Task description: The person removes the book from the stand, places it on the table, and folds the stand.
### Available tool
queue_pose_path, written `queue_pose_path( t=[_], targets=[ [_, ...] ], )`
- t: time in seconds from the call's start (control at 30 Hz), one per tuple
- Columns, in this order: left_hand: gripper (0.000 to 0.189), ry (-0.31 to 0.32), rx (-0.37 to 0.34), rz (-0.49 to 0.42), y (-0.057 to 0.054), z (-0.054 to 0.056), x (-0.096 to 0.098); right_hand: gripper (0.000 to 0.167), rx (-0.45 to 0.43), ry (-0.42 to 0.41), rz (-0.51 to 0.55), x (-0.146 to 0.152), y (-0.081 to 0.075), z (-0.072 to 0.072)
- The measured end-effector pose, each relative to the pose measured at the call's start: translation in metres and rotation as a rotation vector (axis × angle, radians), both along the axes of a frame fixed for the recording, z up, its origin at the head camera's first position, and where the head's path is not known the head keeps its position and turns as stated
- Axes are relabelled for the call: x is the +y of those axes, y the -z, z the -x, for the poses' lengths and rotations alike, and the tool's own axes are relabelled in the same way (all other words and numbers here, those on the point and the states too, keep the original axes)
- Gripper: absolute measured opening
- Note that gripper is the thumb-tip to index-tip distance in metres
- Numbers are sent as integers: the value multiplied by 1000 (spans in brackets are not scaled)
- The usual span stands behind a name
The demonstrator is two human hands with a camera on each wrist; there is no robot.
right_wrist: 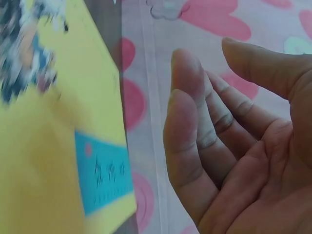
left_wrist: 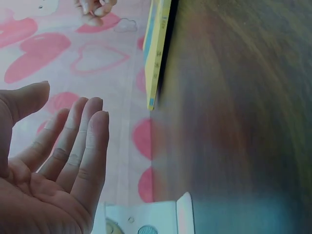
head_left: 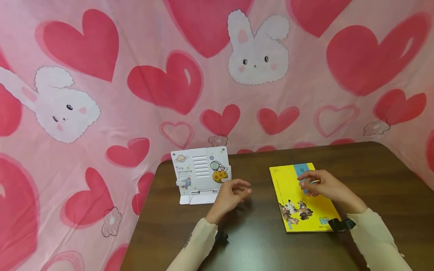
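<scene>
A yellow book (head_left: 288, 184) with a blue label and a small picture lies on the brown table. Above its upper right part hovers my right hand (head_left: 325, 186), fingers loosely bent and holding nothing. My left hand (head_left: 230, 197) is raised in front of the right edge of a white book stand (head_left: 201, 173) printed with an astronaut and planets. In the left wrist view the left hand (left_wrist: 63, 165) has its fingers extended and its palm bare. The right wrist view shows the right hand (right_wrist: 234, 146) apart from the yellow book (right_wrist: 58, 126).
The dark wooden table (head_left: 257, 233) has a rounded far right corner. Behind it and to the left hangs a pink cloth (head_left: 142, 41) with hearts and rabbits. A black strap (head_left: 340, 224) is on the right wrist, and a dark device (head_left: 222, 238) sits by the left wrist.
</scene>
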State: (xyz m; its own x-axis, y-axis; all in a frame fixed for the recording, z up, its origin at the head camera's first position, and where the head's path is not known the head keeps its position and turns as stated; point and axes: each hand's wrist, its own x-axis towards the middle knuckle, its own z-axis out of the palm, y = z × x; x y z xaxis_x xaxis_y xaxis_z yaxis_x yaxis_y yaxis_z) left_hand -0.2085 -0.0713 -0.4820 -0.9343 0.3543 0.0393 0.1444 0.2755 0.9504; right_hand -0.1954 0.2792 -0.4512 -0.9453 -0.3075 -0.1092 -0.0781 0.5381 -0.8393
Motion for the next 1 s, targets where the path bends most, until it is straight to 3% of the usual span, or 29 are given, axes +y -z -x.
queue_pose_path(
  t=[0.37, 0.6, 1.0],
  targets=[
    [29, -133, 89, -84, -12, 4, -34, 32, 76, -40, 29, -54, -13, 28],
    [22, -278, 158, -91, -15, 8, -59, 26, 60, -52, 63, -82, -6, 32],
    [22, -461, 233, -74, -21, 11, -105, 26, 50, -18, 160, -123, 8, 35]
  ],
)
